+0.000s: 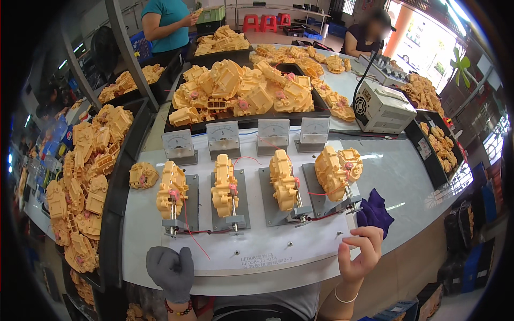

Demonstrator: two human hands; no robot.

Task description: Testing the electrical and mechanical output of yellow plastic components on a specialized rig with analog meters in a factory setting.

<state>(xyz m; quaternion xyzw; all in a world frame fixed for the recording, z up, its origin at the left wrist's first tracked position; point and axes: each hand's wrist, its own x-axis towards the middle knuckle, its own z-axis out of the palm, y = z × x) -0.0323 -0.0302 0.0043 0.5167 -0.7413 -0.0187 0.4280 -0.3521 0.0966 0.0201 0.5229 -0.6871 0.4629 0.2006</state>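
Note:
My left hand (170, 270), in a grey glove, is closed in a loose fist at the front left edge of a white test board (214, 254); nothing shows in it. My bare right hand (361, 254) is raised at the board's right end, fingers bent and thumb apart, holding nothing, close to a small metal toggle switch (339, 233). Along the board stand yellow plastic gearbox housings on grey fixtures: a left one (171, 190), two middle ones (222, 186) (284, 181), and a right one (327, 174) touching another housing (350, 165). Red wires trail from them.
Panel meters (223, 136) stand behind the fixtures. Black bins (128, 187) heaped with yellow housings flank the board's left and back. A purple cloth (376, 211) lies right, below a power supply unit (384, 109). Two people (166, 27) (367, 35) are across the table.

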